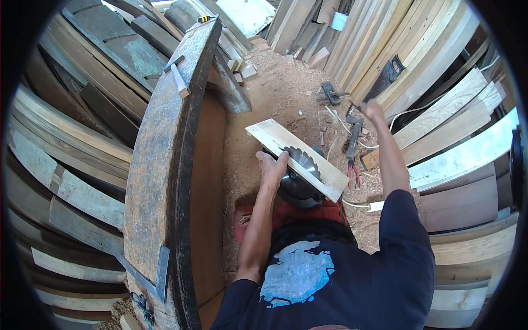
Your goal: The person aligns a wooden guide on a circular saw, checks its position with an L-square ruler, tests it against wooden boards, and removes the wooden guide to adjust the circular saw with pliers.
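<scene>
A pale wooden board (269,133) lies slanted in front of my lap, fixed or held against a circular saw (297,190). The saw's toothed round blade (306,161) shows along the board's slanted face. My left hand (272,166) is closed at the left side of the saw, its thumb close to the board's edge and the blade; its exact grip is partly hidden. Out to the right, my right hand (372,111) is closed around a thin dark tool (356,105) whose kind I cannot make out. Below that hand lies a dark metal and wood tool (353,137).
Red-handled pliers (353,175) and a dark clamp-like tool (330,93) lie on the sawdust-covered floor. A long worn workbench (151,181) on the left bears a hammer (179,80) and a metal square (161,275). A handsaw (385,80) leans among planks. A white cord (360,205) runs nearby.
</scene>
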Action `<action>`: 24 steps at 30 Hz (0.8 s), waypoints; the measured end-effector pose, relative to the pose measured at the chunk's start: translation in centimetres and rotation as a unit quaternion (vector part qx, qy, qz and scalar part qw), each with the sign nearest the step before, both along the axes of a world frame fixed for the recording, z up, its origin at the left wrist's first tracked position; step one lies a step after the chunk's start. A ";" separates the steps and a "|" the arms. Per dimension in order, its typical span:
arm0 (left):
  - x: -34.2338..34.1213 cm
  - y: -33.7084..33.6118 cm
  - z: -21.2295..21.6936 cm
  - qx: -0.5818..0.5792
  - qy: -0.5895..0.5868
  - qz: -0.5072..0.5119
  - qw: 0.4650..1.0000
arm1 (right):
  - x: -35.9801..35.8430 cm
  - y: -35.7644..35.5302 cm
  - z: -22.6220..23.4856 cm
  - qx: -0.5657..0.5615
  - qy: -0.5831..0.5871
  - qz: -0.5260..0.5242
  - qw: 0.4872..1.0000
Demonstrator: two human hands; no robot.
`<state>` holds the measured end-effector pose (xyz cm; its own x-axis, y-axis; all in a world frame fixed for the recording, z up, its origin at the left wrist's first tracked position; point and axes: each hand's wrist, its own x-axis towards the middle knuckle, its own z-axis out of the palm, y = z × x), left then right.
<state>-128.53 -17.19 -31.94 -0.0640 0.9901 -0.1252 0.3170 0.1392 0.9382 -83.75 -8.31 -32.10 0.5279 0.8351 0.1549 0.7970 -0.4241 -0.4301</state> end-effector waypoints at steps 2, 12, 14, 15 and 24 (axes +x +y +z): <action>2.2 0.2 0.2 0.008 -0.008 -0.019 1.000 | 3.8 0.9 3.8 0.098 -0.070 0.000 0.993; 2.2 0.9 0.8 -0.025 0.041 0.004 0.999 | -15.5 -1.7 24.3 0.171 0.190 0.203 0.945; 1.9 0.8 1.6 -0.043 0.060 0.012 0.997 | -20.3 -2.1 25.9 0.232 0.171 0.317 0.904; 1.0 1.0 1.4 -0.035 0.066 0.029 0.997 | -22.9 -2.3 26.5 0.228 0.179 0.340 0.895; 3.2 -2.0 7.1 -0.094 0.100 0.008 0.991 | -46.8 -15.6 31.5 0.257 0.051 0.778 0.571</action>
